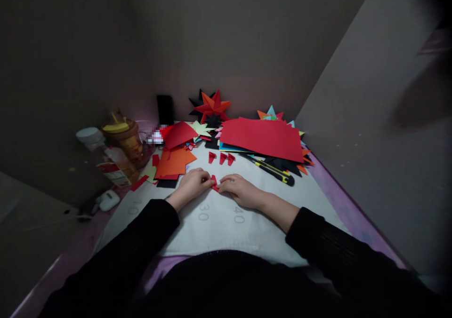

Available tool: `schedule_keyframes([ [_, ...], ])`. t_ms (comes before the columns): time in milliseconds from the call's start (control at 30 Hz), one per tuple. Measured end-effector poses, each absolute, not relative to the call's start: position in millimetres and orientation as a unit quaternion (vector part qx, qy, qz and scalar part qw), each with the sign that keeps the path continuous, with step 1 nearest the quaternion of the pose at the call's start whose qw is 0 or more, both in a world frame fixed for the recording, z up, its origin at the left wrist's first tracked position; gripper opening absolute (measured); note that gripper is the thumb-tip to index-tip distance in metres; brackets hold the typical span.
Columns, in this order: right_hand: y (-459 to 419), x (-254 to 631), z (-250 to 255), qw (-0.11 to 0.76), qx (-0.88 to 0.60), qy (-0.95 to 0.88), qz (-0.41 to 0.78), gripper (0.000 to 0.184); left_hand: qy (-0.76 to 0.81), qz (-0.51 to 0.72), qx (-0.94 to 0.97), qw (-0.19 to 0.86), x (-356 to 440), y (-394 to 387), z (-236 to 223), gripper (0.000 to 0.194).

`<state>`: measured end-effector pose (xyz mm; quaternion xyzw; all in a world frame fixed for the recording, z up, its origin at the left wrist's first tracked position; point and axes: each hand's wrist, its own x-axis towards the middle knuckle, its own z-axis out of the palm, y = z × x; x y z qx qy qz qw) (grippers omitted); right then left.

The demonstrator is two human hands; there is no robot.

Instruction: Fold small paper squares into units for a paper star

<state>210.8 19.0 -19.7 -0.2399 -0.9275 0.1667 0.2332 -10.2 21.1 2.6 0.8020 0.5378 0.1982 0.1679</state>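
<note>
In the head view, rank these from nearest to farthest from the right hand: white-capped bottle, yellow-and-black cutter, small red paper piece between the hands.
1. Small red paper piece: at the right hand's fingertips.
2. Yellow-and-black cutter: beyond that hand, toward its right.
3. White-capped bottle: far left, past the left hand.

The person bends both arms inward, each dressed in a black long sleeve of soft cloth, and I see the bare wrists coming out of the cuffs. The left forearm (136,238) points between one and two o'clock; the right forearm (341,242) points to about ten o'clock. The left hand (193,184), palm down, has its fingers curled, and the thumb and index finger make a small pinch. The right hand (242,190) is also palm down, fingers bent, its tips toward nine o'clock. The two hands are near, but not touching.
</note>
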Motion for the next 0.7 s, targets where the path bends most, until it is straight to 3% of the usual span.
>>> schedule_keyframes([
  [133,20.3,210.9,-23.2,0.247,-0.248,-0.923,0.162,0.039,0.538,0.199,0.801,0.171,-10.0,22.6,0.2,0.023],
  [700,26.6,211.0,-31.6,0.272,-0.204,-0.931,0.136,0.021,0.580,0.150,0.789,0.136,-2.7,22.2,2.5,0.023],
])
